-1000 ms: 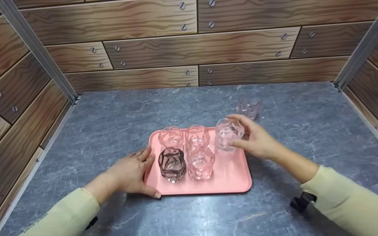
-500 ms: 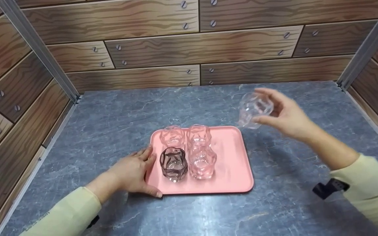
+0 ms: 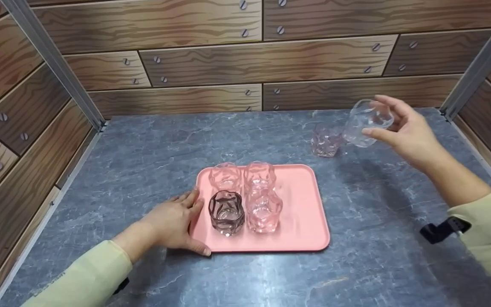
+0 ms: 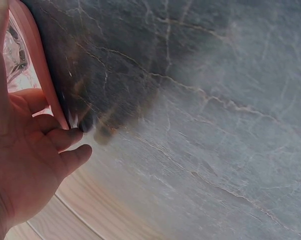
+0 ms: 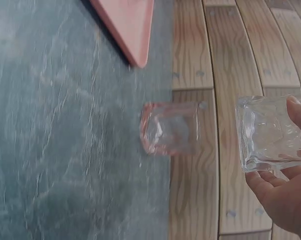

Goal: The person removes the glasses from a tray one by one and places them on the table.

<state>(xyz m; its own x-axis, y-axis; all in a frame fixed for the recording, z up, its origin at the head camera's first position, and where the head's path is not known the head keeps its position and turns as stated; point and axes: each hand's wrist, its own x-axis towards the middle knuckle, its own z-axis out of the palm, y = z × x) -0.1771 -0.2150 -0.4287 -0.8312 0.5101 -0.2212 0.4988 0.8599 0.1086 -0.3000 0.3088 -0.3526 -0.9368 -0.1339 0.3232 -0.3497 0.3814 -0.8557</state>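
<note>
In my right hand [image 3: 411,136] I hold a clear wavy-walled drinking glass [image 3: 367,123], raised at the far right of the table; the right wrist view shows thumb and fingers around this clear glass [image 5: 263,132]. Beside it on the table stands a faintly purple glass [image 3: 325,143], seen as a pinkish glass [image 5: 155,130] from the wrist. My left hand [image 3: 164,224] holds the left front corner of a pink tray [image 3: 303,221], thumb at the front edge. On the tray sit a smoky dark glass [image 3: 227,215] and three clear glasses, one of them a front clear glass [image 3: 264,215].
The tray's right part is bare pink surface. A grey marbled table [image 3: 156,145] lies under everything, with wood-patterned panels [image 3: 211,68] at the back and sides and metal posts [image 3: 53,64] in the corners.
My right hand has lifted the clear glass off above the tray's right back corner and carried it right and back, past the purple glass. The left hand and tray stay in place.
</note>
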